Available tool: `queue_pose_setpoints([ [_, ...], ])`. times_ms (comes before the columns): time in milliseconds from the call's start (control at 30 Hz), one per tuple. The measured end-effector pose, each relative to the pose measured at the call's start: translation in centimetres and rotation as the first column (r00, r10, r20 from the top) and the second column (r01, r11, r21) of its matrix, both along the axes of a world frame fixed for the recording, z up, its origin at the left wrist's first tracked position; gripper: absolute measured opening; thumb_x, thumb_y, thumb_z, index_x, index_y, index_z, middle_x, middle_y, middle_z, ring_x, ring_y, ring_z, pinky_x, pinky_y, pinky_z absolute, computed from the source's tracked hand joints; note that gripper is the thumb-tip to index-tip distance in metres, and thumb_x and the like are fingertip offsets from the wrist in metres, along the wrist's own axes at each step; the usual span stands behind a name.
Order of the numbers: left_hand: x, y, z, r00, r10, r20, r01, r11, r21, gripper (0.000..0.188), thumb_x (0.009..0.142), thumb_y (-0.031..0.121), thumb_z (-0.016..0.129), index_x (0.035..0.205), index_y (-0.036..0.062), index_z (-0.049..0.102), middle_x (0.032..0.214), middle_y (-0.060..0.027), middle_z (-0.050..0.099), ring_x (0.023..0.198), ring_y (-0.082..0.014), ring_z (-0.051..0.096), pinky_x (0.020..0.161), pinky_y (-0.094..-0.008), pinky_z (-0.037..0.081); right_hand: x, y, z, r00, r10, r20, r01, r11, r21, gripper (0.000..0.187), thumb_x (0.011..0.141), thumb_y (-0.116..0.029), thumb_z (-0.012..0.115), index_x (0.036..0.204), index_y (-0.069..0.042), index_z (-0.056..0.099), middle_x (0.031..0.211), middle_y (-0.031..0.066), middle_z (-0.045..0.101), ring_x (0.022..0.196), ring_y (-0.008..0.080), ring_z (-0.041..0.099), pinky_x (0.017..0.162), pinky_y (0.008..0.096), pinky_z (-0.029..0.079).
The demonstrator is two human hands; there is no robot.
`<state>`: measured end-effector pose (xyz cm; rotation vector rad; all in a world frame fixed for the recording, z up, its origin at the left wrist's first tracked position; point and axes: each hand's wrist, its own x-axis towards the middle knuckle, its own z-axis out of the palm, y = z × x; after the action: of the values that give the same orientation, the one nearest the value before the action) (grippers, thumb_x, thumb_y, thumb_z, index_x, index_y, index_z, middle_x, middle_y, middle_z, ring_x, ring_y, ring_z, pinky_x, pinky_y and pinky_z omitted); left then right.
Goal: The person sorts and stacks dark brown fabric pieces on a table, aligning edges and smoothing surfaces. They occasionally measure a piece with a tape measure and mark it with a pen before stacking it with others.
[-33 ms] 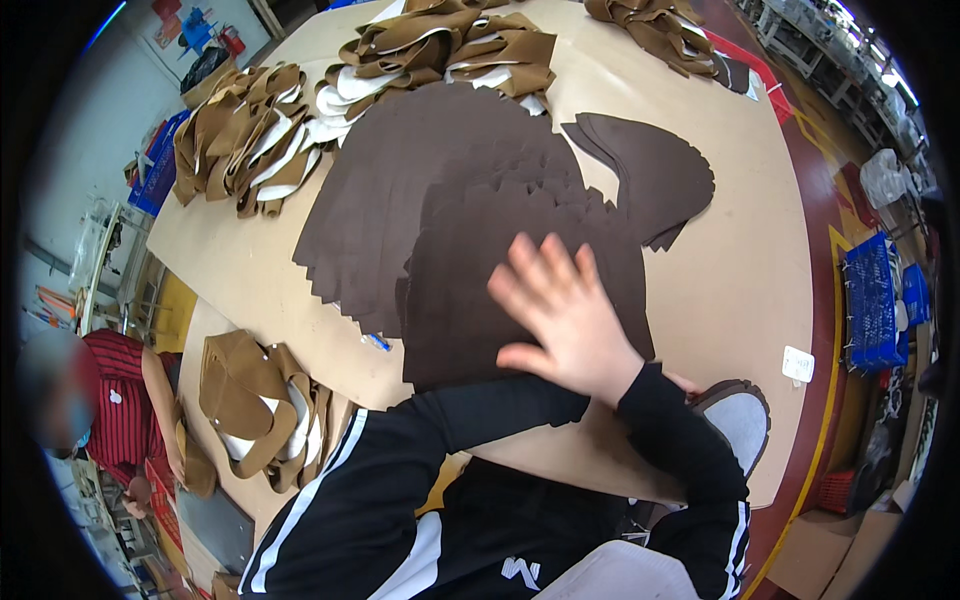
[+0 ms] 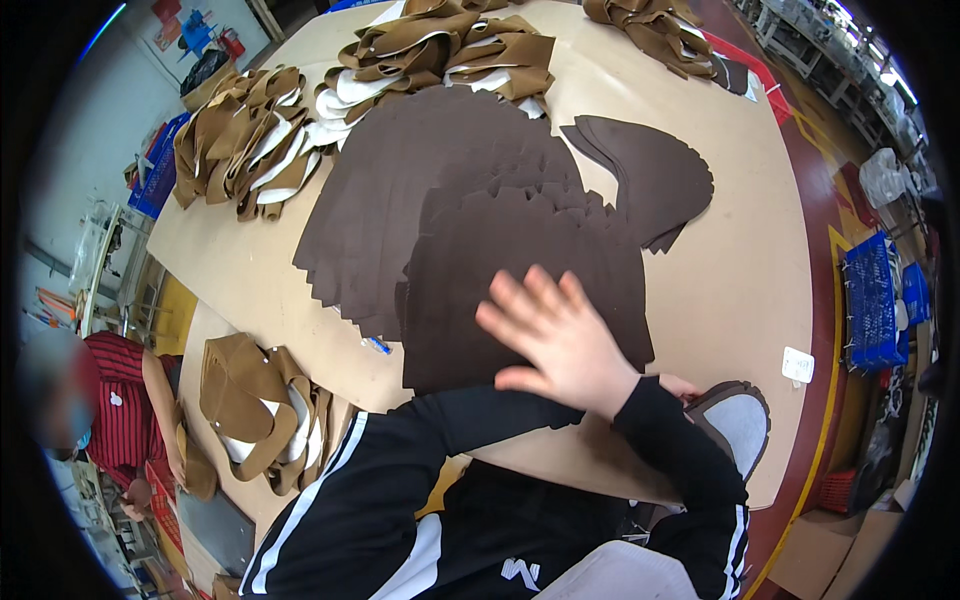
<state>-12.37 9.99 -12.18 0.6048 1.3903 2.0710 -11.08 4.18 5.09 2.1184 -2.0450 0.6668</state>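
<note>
My arms cross in front of me. My right hand, open with fingers spread and slightly blurred, is over a stack of dark brown sheet pieces with notched edges; whether it touches them I cannot tell. My left hand shows only in part beyond my right forearm. Its fingers meet the edge of a dark brown curved piece with a pale grey face, apparently gripping it. More notched brown pieces fan out to the left of the stack, and a smaller curved set lies to its right.
Tan-brown bundles with white linings lie along the table's far left edge. A blue-marked small item and a white card rest on the tabletop. At left, a person in a striped shirt handles tan pieces.
My right hand has drawn slightly nearer to me over the brown stack, its fingers still spread. A little more of my left hand shows beside the grey-faced piece.
</note>
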Motion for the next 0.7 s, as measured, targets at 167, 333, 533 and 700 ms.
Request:
queue_pose_setpoints([
  [167, -0.1, -2.5, 8.8, 0.983, -0.092, 0.159, 0.127, 0.966, -0.227, 0.068, 0.098, 0.031, 0.066, 0.151, 0.0000, 0.037, 0.117, -0.0085, 0.063, 0.104, -0.0124, 0.059, 0.083, -0.0277, 0.050, 1.8, 6.0, -0.7, 0.961, 0.203, 0.188, -0.245, 0.939, 0.240, 0.071, 0.091, -0.060, 0.054, 0.153, -0.026, 0.041, 0.156, 0.0069, 0.041, 0.141, 0.0237, 0.043, 0.119, 0.0466, 0.029],
  [333, 1.9, -6.0, 7.8, 0.992, 0.103, 0.076, -0.105, 0.994, 0.025, 0.061, 0.100, 0.031, 0.062, 0.152, 0.0085, 0.040, 0.127, -0.0040, 0.063, 0.114, -0.0119, 0.059, 0.094, -0.0274, 0.051, -1.5, 13.2, 2.1, 0.845, 0.033, 0.533, -0.097, 0.991, 0.093, 0.066, 0.094, -0.042, 0.062, 0.151, -0.015, 0.043, 0.149, 0.0196, 0.047, 0.137, 0.0370, 0.046, 0.116, 0.0511, 0.031],
  [533, 0.1, -3.6, 11.1, 0.947, 0.064, 0.315, 0.041, 0.948, -0.315, 0.052, 0.105, 0.027, 0.055, 0.152, 0.0083, 0.041, 0.094, 0.0105, 0.049, 0.079, 0.0005, 0.041, 0.070, -0.0176, 0.038, -0.2, 30.9, 3.7, -0.028, -0.999, -0.039, 0.989, -0.022, -0.147, 0.047, 0.090, -0.019, 0.070, 0.134, -0.006, 0.058, 0.141, 0.0185, 0.055, 0.138, 0.0348, 0.045, 0.115, 0.0423, 0.033],
  [700, 0.6, -4.8, 10.5, 0.941, 0.209, 0.264, -0.078, 0.898, -0.433, 0.048, 0.105, 0.022, 0.054, 0.149, 0.0061, 0.044, 0.081, 0.0106, 0.045, 0.064, 0.0010, 0.039, 0.056, -0.0153, 0.032, 8.3, 36.0, 0.1, -0.012, -0.763, 0.646, 0.968, 0.152, 0.198, 0.046, 0.097, -0.023, 0.065, 0.139, -0.007, 0.056, 0.145, 0.0141, 0.053, 0.137, 0.0253, 0.046, 0.114, 0.0384, 0.033],
])
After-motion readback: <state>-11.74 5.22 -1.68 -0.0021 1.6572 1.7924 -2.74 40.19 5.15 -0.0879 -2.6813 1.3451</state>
